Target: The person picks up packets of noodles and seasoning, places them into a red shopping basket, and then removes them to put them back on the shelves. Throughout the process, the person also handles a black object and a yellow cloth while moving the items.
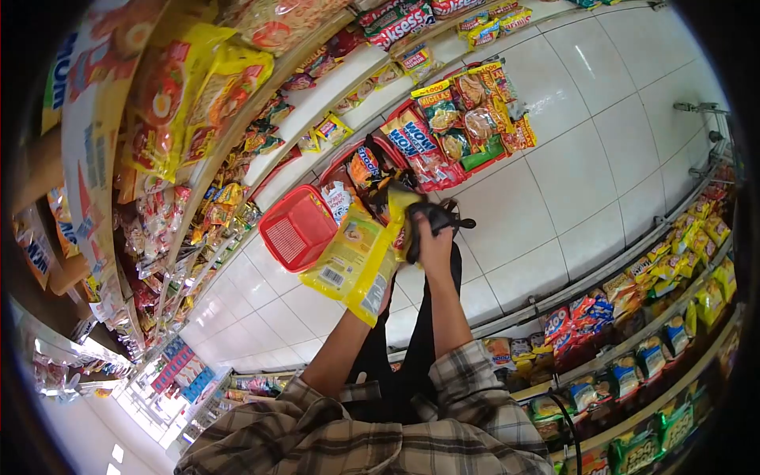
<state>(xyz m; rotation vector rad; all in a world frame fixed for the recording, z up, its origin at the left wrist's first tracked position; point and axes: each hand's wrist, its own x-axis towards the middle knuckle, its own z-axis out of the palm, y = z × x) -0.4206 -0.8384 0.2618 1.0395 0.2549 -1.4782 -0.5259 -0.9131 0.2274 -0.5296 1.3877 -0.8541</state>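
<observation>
Two yellow snack packs (342, 257), barcode side showing, hang together in front of my legs. My left hand (386, 294) supports them from behind, its fingers mostly hidden by the packs. My right hand (434, 237) is closed on a crumpled black cloth (413, 226), pressed against or very near the upper right edge of the packs. An end of the cloth sticks out to the right of the hand. Just beyond the packs is a red plastic basket (297, 228), and next to it a red container (336, 170) holds several snack packs.
Another red basket piled with noodle and snack packs (475, 119) stands on the white tiled floor (582, 182). Stocked shelves (261, 103) rise close on the left. A lower rack of snack packs (625, 317) curves along the right.
</observation>
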